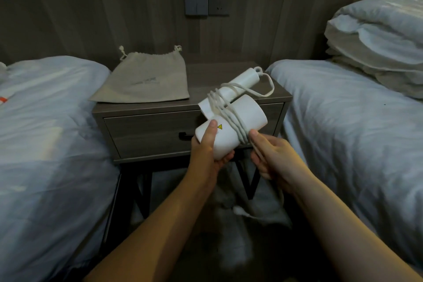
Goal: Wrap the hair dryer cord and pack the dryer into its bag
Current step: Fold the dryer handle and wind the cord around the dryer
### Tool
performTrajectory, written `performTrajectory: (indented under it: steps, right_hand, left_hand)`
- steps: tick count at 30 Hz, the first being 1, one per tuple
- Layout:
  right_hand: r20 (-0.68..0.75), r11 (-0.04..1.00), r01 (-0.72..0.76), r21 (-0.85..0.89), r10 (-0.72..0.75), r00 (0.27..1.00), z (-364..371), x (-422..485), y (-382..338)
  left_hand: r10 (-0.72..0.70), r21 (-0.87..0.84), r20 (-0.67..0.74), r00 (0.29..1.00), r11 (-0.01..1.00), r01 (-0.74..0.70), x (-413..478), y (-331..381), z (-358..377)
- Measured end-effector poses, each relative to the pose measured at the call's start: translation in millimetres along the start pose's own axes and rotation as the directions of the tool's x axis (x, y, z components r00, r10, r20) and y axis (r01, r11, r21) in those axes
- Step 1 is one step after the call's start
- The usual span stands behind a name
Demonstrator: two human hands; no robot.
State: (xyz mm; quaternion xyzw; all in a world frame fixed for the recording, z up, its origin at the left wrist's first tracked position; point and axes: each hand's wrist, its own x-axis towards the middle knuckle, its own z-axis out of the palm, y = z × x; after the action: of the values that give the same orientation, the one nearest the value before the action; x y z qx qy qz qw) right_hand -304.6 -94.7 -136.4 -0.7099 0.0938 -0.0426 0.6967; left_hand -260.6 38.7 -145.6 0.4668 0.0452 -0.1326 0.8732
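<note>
A white hair dryer (249, 113) is held in the air in front of the nightstand drawer. My left hand (207, 151) grips its barrel from below, thumb on top beside a yellow warning label. The white cord (231, 111) runs in several turns around the barrel and loops from the handle's end. My right hand (272, 158) pinches the cord just under the barrel. The loose rest of the cord hangs down to the plug (239, 210) near the floor. A beige drawstring bag (144, 80) lies flat on the nightstand, back left.
The dark wooden nightstand (263, 89) with one drawer stands between two beds with white bedding, the left bed (45, 121) and the right bed (354, 121). Folded pillows (377, 36) are stacked at the right. A switch and socket panel (207, 0) is on the wall behind.
</note>
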Motion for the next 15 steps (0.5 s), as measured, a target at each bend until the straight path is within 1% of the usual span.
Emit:
performTrajectory:
  steps: [2,4,6,9,12,15]
  right_hand:
    - [0.004,0.999,-0.020,0.035,0.020,1.000,3,-1,2]
    - [0.013,0.996,-0.043,0.082,0.042,0.999,0,0,3]
    - [0.028,0.992,-0.068,0.105,0.065,0.997,-6,1,1]
    - [0.085,0.988,-0.122,0.100,0.113,0.990,-16,2,-1]
    - [0.143,0.987,-0.145,0.069,0.134,0.981,-21,-1,-1]
    - [0.139,0.992,-0.125,0.024,0.120,0.983,-18,-2,1]
  left_hand:
    - [0.010,0.021,0.007,1.000,1.000,-0.010,-2,-4,0]
    - [-0.019,0.034,0.034,0.999,0.999,0.018,-2,-5,0]
    - [-0.084,0.084,0.087,0.993,0.994,0.076,-2,-1,-2]
    - [-0.184,0.212,0.182,0.966,0.966,0.145,1,14,-13]
    - [-0.229,0.327,0.253,0.940,0.935,0.140,4,29,-20]
    - [-0.206,0.409,0.257,0.944,0.908,0.087,4,35,-21]
